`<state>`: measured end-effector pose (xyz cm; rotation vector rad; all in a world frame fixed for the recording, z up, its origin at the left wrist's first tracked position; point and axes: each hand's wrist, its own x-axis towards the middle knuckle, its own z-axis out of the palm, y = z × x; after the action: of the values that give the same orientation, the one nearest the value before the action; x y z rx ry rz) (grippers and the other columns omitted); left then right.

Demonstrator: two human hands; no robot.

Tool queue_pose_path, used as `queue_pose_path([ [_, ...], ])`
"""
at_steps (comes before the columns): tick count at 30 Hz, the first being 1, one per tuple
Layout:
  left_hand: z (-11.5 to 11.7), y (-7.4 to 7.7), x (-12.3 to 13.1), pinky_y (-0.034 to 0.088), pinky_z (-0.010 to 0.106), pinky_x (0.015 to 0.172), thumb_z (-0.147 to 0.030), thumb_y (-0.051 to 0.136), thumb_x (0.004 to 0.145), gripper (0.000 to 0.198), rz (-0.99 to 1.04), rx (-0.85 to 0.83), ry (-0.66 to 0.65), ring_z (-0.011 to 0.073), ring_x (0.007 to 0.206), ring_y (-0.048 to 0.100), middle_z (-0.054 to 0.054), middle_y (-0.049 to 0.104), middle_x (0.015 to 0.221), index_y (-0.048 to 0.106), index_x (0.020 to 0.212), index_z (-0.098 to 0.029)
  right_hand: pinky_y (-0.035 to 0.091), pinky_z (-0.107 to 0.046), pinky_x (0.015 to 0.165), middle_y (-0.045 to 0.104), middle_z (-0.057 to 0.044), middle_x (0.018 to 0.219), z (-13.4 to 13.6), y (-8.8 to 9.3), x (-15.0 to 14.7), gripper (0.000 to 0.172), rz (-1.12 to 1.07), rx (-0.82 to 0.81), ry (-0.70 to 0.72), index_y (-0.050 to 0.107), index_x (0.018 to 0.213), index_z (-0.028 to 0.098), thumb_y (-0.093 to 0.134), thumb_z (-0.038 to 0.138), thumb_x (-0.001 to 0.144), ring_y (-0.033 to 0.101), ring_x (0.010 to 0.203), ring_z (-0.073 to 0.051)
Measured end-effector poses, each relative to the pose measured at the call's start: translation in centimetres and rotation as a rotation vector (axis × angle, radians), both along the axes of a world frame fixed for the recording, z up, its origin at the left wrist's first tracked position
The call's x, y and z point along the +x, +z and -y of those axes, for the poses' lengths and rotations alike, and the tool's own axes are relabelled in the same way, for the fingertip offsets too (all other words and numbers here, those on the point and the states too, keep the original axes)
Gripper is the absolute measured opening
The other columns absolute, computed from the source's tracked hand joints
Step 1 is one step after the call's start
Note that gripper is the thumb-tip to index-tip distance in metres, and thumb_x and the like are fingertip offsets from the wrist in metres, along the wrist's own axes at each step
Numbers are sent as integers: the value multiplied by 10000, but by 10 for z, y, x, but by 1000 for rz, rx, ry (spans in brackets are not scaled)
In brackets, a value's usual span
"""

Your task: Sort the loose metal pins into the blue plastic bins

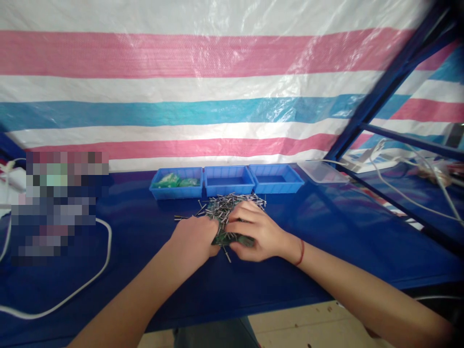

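A heap of thin metal pins that look like blind rivets [223, 205] lies on a dark green plastic bag [241, 239] at the middle of the table. My left hand [194, 237] is closed at the bag's left edge, its fingertips mostly hidden under the hand. From the right, my right hand [255, 232] curls around the bag and rivets, fingers on top and thumb at the near side. One loose rivet [227, 254] points toward me between the hands. A few more lie left of the heap.
Behind the heap stand three blue bins in a row: the left bin [176, 192] holds green bags, beside a middle bin [229, 187] and a right bin [278, 186]. A clear lid [322, 171] lies right. A white cable [107, 256] loops at left; a blue frame post [377, 92] rises right.
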<state>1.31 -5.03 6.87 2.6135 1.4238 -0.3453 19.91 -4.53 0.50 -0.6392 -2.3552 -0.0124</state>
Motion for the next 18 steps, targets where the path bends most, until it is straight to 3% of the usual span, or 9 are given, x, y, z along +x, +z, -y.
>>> queue_pose_path([
  [3,2,-3,0,512,354,676,-196,550,803,158,1,43,-17,294,842,680,109,669,968,601,949,-167,378,-380,778,615,-48,894,7,4,-2,212,145,-20,117,664,955,211,585,282,771,508,870,-202],
  [9,3,-9,0,497,320,647,-79,392,865,225,43,56,-47,236,775,672,102,627,982,567,983,-154,337,-378,793,613,-35,838,8,3,-4,119,271,-54,147,678,823,222,567,209,784,492,897,-196],
  [14,2,-6,-4,499,339,695,-122,520,831,198,78,25,-74,242,809,657,88,595,1062,548,1021,-171,325,-379,774,610,-45,831,10,1,-5,171,292,-51,159,647,741,190,588,343,792,481,866,-199],
  [18,3,0,-2,499,353,701,-100,425,883,189,43,12,-47,243,813,657,99,597,1046,549,1013,-160,317,-367,764,609,-41,812,9,2,-4,256,287,-32,126,625,704,181,576,398,831,482,851,-191],
])
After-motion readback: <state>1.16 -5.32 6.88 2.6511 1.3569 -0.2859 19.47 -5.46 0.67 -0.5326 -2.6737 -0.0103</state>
